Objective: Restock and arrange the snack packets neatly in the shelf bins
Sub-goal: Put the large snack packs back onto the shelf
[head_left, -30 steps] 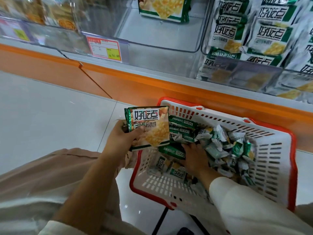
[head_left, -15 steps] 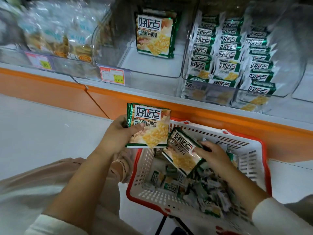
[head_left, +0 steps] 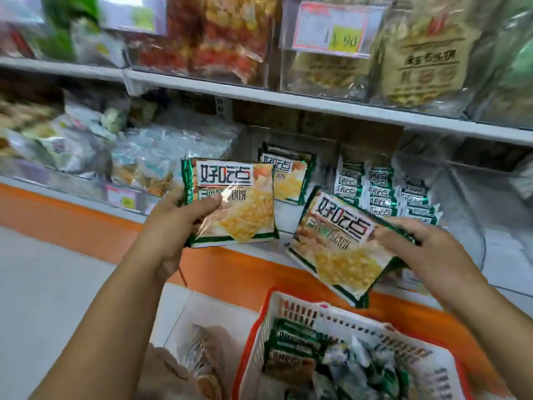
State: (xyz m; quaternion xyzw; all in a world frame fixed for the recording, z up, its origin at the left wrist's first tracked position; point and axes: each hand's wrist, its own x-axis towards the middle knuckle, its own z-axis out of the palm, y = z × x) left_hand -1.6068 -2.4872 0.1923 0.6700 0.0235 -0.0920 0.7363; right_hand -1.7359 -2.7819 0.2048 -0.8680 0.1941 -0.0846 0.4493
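Gripping upright packet (head_left: 234,204), left hand (head_left: 173,223); tilted packet (head_left: 340,246), right hand (head_left: 429,249); apart.

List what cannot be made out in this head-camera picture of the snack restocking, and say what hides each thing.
1. Head view: price tag on the upper shelf, figures motion-blurred.
2. Head view: bin packet, partly covered by the left packet in the left hand.
3. Head view: basket, near end cut off by the bottom edge.
4. Head view: fingers of the right hand under the right packet, hidden by it.
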